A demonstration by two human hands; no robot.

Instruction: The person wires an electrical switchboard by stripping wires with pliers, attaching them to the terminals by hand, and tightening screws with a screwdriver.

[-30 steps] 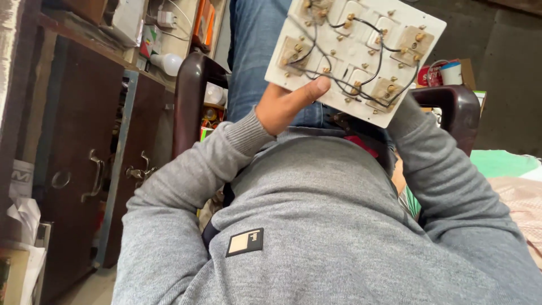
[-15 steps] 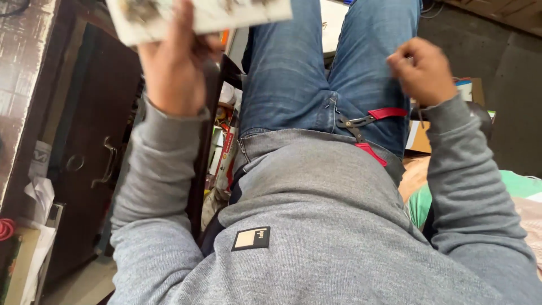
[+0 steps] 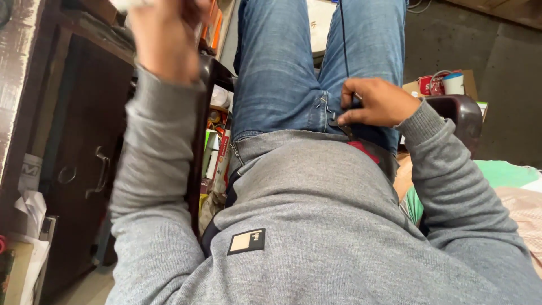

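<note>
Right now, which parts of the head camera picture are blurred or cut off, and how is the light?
Head view: the left hand is motion-blurred, and the white thing it holds is cut by the top edge; the right hand on the jeans is sharp; light is soft, without glare, and the cabinet is dim.

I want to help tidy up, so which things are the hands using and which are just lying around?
In use: left hand holding white panel; right hand at jeans pocket.
Lying about: white cup, red can, dark cabinet.
</note>
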